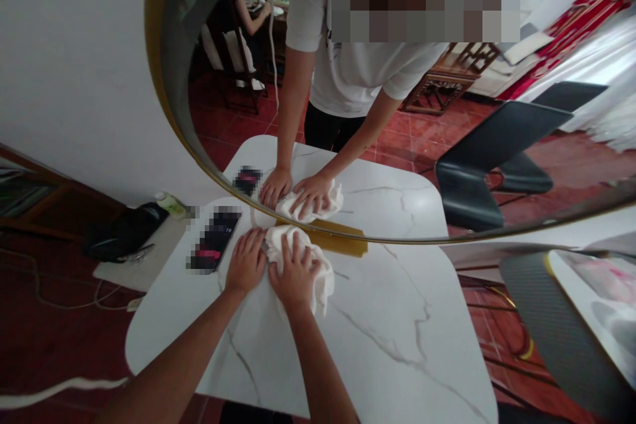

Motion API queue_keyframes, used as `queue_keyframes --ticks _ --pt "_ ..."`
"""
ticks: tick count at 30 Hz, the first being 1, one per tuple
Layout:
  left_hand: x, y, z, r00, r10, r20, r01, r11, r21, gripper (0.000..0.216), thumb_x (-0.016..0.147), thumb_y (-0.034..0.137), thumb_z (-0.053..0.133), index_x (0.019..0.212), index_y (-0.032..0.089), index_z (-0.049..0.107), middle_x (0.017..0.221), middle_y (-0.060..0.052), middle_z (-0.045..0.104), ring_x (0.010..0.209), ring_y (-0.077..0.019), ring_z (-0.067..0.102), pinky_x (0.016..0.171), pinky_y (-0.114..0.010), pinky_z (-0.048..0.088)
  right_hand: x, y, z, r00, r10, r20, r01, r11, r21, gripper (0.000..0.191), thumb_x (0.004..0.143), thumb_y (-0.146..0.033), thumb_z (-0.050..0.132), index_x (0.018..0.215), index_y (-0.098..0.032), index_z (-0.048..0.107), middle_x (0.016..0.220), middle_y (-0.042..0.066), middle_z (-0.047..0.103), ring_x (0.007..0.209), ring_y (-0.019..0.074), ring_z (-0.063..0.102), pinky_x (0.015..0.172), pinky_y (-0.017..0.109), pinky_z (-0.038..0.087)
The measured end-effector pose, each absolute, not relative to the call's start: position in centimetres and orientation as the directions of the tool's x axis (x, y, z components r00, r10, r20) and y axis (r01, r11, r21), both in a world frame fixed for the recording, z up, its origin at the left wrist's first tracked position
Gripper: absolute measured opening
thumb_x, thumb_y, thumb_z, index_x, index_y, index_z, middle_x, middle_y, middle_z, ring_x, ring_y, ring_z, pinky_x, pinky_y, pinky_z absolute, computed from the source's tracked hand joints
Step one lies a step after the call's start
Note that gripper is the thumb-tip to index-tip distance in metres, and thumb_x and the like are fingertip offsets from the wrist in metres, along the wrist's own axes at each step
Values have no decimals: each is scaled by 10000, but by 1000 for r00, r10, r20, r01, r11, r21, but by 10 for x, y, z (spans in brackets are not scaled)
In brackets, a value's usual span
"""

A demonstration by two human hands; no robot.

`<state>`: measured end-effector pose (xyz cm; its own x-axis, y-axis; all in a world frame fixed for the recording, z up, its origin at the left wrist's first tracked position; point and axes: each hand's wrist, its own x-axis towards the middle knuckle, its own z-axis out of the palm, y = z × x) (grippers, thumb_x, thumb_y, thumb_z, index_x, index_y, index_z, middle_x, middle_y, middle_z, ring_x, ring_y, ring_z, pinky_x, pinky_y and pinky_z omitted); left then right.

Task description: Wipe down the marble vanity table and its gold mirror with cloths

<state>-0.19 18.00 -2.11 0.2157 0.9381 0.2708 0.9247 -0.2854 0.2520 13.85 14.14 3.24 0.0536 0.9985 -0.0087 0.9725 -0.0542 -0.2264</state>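
A crumpled white cloth [320, 271] lies on the white marble table [397, 331], close to the base of a large round gold-rimmed mirror [159, 73]. My right hand [294, 273] presses down on the cloth with its fingers curled over it. My left hand [246, 262] rests beside it at the cloth's left edge, fingers bent and touching the fabric. The mirror shows both hands and the cloth again in reflection.
A phone [214, 240] lies on the table left of my hands. A black bag [122, 233] sits on a low surface further left. The mirror's gold stand [342, 242] is just behind the cloth. Cables run over the red floor [44, 318]. Another white table [596, 298] stands at right.
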Motion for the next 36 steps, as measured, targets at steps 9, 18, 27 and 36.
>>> queue_keyframes --ticks 9,18,27,36 --pt "-7 184 -24 221 940 261 906 -297 303 494 842 191 406 1334 144 410 1375 -108 453 1299 -246 371 1090 -423 292 123 160 39 104 994 -26 961 -108 -255 726 812 -396 493 1457 -314 172 1524 49 168 1211 359 327 883 562 308" --pt "-6 184 -21 200 951 237 909 -270 318 500 827 181 413 1326 160 428 1370 -100 455 1291 -250 376 1076 -417 302 128 145 36 103 995 -17 971 -105 -216 692 834 -360 466 1455 -338 162 1539 17 81 1223 358 327 869 537 327" --pt "-4 181 -10 286 937 202 896 -336 290 547 821 196 443 1363 247 397 1413 -58 415 1325 -240 336 1105 -451 244 151 98 30 121 992 -44 980 -127 -152 648 870 -330 426 1454 -348 147 1534 22 108 1287 376 278 876 523 330" --pt "-3 181 -10 290 941 172 905 -329 271 526 830 205 438 1353 256 410 1432 -36 398 1351 -222 299 1126 -447 205 147 110 32 105 993 -45 981 -111 -161 621 895 -372 411 1451 -359 135 1536 6 101 1278 363 282 882 521 333"
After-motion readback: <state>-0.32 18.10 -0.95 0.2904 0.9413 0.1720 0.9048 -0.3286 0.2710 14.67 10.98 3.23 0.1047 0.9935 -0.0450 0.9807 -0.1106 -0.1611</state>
